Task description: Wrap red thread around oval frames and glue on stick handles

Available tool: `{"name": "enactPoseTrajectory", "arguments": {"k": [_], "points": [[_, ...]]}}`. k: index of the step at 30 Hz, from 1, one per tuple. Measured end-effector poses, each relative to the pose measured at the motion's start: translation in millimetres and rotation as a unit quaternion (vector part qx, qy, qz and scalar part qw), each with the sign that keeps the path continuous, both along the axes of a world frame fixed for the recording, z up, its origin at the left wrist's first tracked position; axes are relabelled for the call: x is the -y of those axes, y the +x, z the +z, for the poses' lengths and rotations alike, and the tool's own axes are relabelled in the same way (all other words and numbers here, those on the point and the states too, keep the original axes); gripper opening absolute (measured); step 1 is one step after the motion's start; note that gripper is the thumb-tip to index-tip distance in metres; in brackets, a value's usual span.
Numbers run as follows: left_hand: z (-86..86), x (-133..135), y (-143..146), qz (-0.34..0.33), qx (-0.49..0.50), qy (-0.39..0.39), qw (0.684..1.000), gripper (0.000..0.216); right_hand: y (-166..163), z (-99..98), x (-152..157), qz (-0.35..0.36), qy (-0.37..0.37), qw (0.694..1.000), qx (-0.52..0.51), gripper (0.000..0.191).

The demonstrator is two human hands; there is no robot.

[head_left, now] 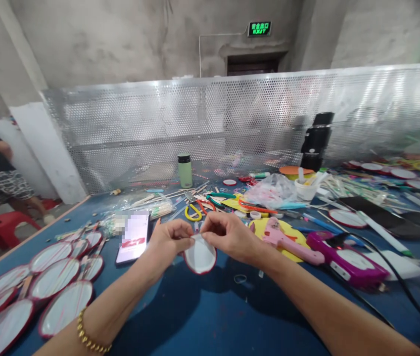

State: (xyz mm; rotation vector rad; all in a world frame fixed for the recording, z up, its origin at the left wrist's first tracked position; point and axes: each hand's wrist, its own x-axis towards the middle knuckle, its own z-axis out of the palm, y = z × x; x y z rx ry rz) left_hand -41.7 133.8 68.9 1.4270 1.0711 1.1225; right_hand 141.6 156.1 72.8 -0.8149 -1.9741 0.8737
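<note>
A small white disc with a dark red rim (pixel 201 256) hangs over the blue table, between my two hands. My left hand (pixel 170 241) is closed, thumb and fingers pinching the disc's upper left edge. At its upper right edge my right hand (pixel 228 236) is closed too, thumb and forefinger pressed together. Whether a finer piece sits between the fingertips is too small to tell. Just left of my left hand lies a phone (pixel 134 238) with its screen lit. To the right of my right hand, a pink glue gun (pixel 287 242) rests on a yellow sheet (pixel 294 253).
Several red-rimmed white discs (pixel 56 278) overlap at the left. A purple device (pixel 347 259) with a black cable lies right. Scissors (pixel 194 212), sticks and plastic bags clutter the back, near a green bottle (pixel 185 172) and a black flask (pixel 316 142). A perforated metal screen (pixel 150 126) stands behind.
</note>
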Motion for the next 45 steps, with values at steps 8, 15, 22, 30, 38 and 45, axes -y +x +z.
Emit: {"name": "enactPoseTrajectory", "arguments": {"k": [8, 15, 22, 30, 38, 45], "points": [[0.2, -22, -22, 0.084, 0.030, 0.004, 0.996, 0.022, -2, -1.0, 3, -0.042, 0.082, 0.994, 0.061, 0.007], [-0.3, -24, -24, 0.131, 0.051, 0.025, 0.990, 0.024, -22, -18.5, 11, -0.012, -0.036, 0.999, 0.021, 0.006], [-0.8, -29, -25, 0.137, 0.028, 0.034, 0.990, 0.020, -28, -28.9, 11, 0.010, -0.065, 0.998, 0.019, 0.004], [3.0, -30, -29, 0.149, 0.017, 0.021, 0.988, 0.018, -34, -32.1, 14, -0.025, -0.202, 0.979, -0.033, 0.014], [5.2, -27, -27, 0.146, 0.016, 0.025, 0.989, 0.018, -35, -27.9, 13, -0.018, -0.264, 0.959, -0.100, 0.040], [8.9, -24, -24, 0.146, 0.006, 0.028, 0.989, 0.016, -36, -29.8, 13, 0.004, -0.284, 0.950, -0.130, 0.038]]}}
